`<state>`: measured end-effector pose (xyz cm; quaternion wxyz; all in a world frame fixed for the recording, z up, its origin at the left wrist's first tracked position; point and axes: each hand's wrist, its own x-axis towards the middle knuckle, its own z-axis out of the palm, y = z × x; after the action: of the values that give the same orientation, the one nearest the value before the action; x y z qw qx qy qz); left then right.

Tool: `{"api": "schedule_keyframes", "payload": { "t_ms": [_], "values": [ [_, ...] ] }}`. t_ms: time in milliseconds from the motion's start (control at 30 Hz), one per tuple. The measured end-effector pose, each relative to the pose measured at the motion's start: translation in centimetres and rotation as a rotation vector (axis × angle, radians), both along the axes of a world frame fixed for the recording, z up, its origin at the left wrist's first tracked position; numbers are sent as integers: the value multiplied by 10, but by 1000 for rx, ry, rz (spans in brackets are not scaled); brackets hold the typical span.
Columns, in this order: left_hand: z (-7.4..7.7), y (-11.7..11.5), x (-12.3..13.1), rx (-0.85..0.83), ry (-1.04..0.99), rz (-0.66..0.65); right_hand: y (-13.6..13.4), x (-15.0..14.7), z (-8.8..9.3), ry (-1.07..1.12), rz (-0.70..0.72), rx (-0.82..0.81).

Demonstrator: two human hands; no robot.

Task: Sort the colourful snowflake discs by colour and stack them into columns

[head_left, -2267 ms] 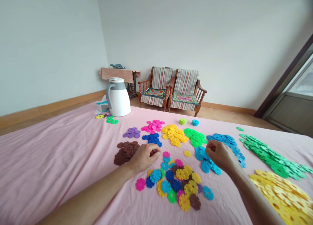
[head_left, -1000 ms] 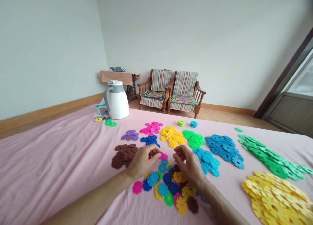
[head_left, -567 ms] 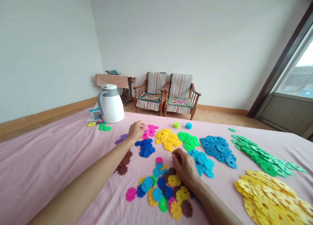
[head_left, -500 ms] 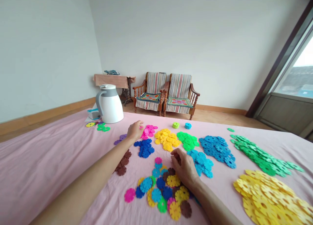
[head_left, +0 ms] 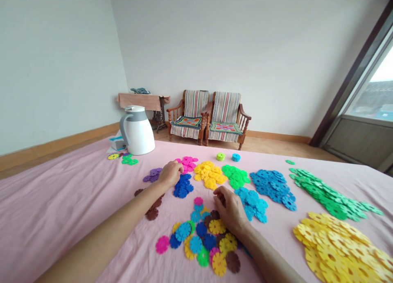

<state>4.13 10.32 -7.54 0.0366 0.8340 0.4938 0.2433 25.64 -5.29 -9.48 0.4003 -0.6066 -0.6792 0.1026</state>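
Note:
My left hand (head_left: 170,174) hovers between the pink pile (head_left: 188,163) and the dark blue pile (head_left: 183,186) of notched plastic discs. Its fingers curl downward, and whatever they may hold is hidden. My right hand (head_left: 229,205) is at the far right edge of the mixed-colour pile of discs (head_left: 202,242), fingers bent in and palm hidden; I cannot make out anything in it. Left of my left hand lie purple discs (head_left: 152,175), with brown discs (head_left: 152,213) partly behind the forearm. Ahead of my right hand are yellow discs (head_left: 209,175) and light blue discs (head_left: 252,204).
On the pink cloth (head_left: 76,193) also lie green discs (head_left: 236,176), blue discs (head_left: 273,189), a long green row (head_left: 331,195) and a big yellow heap (head_left: 340,246). Two small stacks (head_left: 220,157) stand behind. A white jug (head_left: 139,131) is at the back left.
My left hand has drawn back from the pink pile toward me, now partly over the dark blue pile. The right hand has barely moved.

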Motion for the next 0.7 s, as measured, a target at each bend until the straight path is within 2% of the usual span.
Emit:
{"api": "schedule_keyframes", "payload": {
  "t_ms": [133,367,567,700],
  "values": [
    [-2,2,0,36,2,-9,-1,0,0,-7,2,-6],
    [-3,1,5,46,66,-100,0,0,1,-32,18,0],
    [2,5,6,52,95,-68,-1,0,1,-38,25,8],
    [6,5,16,64,81,-93,-1,-1,1,-42,20,-3]
  ]
}}
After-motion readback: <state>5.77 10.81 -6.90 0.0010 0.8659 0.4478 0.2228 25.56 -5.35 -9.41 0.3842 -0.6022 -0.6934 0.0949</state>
